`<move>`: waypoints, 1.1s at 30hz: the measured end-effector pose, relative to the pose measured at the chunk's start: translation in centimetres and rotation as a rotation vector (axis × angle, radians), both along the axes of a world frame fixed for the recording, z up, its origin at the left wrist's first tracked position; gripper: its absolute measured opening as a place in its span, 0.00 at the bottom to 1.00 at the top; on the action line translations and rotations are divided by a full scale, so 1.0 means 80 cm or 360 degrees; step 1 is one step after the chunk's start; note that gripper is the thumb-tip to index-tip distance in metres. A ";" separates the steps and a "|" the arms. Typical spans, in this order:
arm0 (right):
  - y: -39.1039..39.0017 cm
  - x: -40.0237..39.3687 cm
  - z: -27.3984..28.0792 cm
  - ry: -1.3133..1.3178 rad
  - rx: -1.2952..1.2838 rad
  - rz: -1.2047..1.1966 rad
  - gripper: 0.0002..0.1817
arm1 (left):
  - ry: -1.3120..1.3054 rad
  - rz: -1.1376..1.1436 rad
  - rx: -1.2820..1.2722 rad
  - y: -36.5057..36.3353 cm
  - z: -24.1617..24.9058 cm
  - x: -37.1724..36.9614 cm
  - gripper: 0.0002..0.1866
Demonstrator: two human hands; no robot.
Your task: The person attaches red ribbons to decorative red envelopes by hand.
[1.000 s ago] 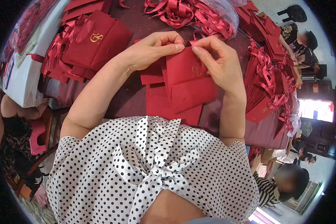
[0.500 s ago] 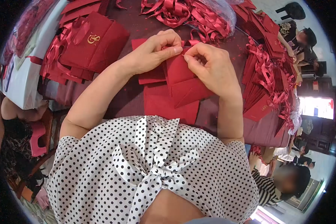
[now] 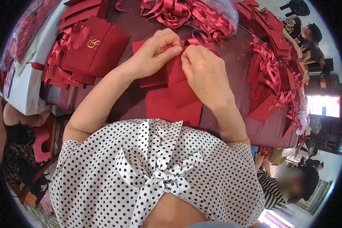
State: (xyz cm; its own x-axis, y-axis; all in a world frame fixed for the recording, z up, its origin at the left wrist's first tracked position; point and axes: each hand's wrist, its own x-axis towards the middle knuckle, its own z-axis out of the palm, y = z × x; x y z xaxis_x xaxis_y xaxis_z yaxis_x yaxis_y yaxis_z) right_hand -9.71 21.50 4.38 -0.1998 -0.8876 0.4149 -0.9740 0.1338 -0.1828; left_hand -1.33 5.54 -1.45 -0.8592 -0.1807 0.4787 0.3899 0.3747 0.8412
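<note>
A folded red gift bag (image 3: 174, 81) hangs between my two hands over more red bags (image 3: 173, 110) lying flat on the table. My left hand (image 3: 157, 51) is closed, thumb against fingers, on the bag's upper edge. Close beside it my right hand (image 3: 205, 72) is pinched at the same edge; whatever its fingertips hold is hidden. A red satin ribbon (image 3: 193, 41) shows just behind the right fingers. Part of a gold print peeks out under my left hand.
Finished-looking red bags with a gold logo (image 3: 102, 49) are stacked at the left. Loose ribbons (image 3: 212, 22) lie at the back. More ribboned bags (image 3: 260, 83) line the right side of the dark red tablecloth (image 3: 231, 110). A person in a striped sleeve (image 3: 269, 190) sits at the right.
My right hand has turned and shifted slightly left, its back now facing up more and covering more of the bag. The left hand has moved a little left and still grips the bag.
</note>
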 end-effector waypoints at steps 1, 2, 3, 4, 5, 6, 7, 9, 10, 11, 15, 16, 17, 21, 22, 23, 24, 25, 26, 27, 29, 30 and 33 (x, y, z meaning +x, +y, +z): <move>-0.002 0.001 -0.003 -0.0039 -0.0053 -0.0028 0.06 | 0.0126 0.0187 -0.0279 0.002 0.005 0.001 0.07; -0.003 0.000 -0.004 -0.0073 -0.0105 -0.0056 0.06 | 0.0124 0.0175 -0.0277 0.004 0.011 0.003 0.07; -0.003 -0.004 -0.001 -0.0070 -0.0105 -0.0064 0.06 | 0.0176 0.0255 -0.0410 0.007 0.018 0.006 0.06; -0.004 -0.010 0.004 -0.0560 -0.0091 -0.0057 0.07 | 0.0231 0.0340 -0.0543 0.008 0.023 0.009 0.06; -0.005 -0.015 0.008 -0.1049 -0.0076 -0.0045 0.07 | 0.0238 0.0339 -0.0543 0.009 0.026 0.012 0.06; -0.008 -0.022 0.005 -0.1340 -0.0080 -0.0070 0.09 | 0.0228 0.0374 -0.0561 0.011 0.029 0.014 0.06; -0.009 -0.021 0.008 -0.1331 -0.0075 -0.0062 0.09 | 0.0218 0.0415 -0.0577 0.010 0.030 0.016 0.06; -0.007 -0.015 0.014 -0.0914 0.0027 0.0028 0.07 | 0.0188 0.0389 -0.0569 0.007 0.027 0.017 0.06; -0.004 -0.012 0.013 -0.0909 0.0048 0.0043 0.07 | 0.0146 0.0332 -0.0596 0.007 0.021 0.015 0.06; -0.001 -0.008 0.010 -0.0408 0.0062 0.0077 0.05 | 0.0104 0.0279 -0.0622 0.009 0.015 0.013 0.06; 0.006 0.006 0.008 0.0086 0.0145 0.0062 0.04 | 0.0107 0.0250 -0.0587 0.021 0.004 0.011 0.05; 0.007 0.005 0.008 0.0135 0.0159 0.0008 0.05 | 0.0108 0.0251 -0.0588 0.019 0.005 0.009 0.05; 0.007 0.000 0.010 0.0139 0.0154 0.0002 0.05 | 0.0128 0.0231 -0.0526 0.015 0.007 0.008 0.06; -0.002 -0.020 0.010 -0.1353 -0.0079 -0.0009 0.13 | 0.0188 0.0179 -0.0439 0.012 0.026 0.015 0.05; -0.004 -0.020 0.005 -0.1400 -0.0106 0.0035 0.14 | 0.0229 0.0180 -0.0468 0.011 0.028 0.015 0.05; -0.006 -0.019 0.003 -0.1447 -0.0130 0.0080 0.14 | 0.0232 0.0183 -0.0468 0.009 0.030 0.016 0.05; -0.007 -0.017 0.008 -0.1182 -0.0128 0.0060 0.14 | 0.0182 0.0159 -0.0406 0.007 0.033 0.017 0.05; -0.007 -0.017 0.011 -0.1183 -0.0123 0.0062 0.14 | 0.0133 0.0136 -0.0343 0.005 0.034 0.018 0.05; -0.006 -0.020 0.014 -0.1190 -0.0020 0.0050 0.13 | 0.0164 0.0098 -0.0328 0.003 0.033 0.018 0.05; -0.005 -0.022 0.017 -0.1192 0.0080 0.0036 0.12 | 0.0168 0.0101 -0.0328 0.002 0.035 0.020 0.05; 0.000 -0.021 0.023 -0.1044 0.0049 0.0116 0.11 | 0.0096 -0.0098 -0.0228 -0.005 0.042 0.026 0.07; 0.004 -0.019 0.026 -0.0907 0.0018 0.0192 0.11 | 0.0040 -0.0119 -0.0024 -0.008 0.042 0.028 0.09; 0.008 -0.010 0.034 -0.0807 -0.0086 0.0227 0.10 | -0.0067 -0.0169 -0.0053 -0.018 0.052 0.033 0.09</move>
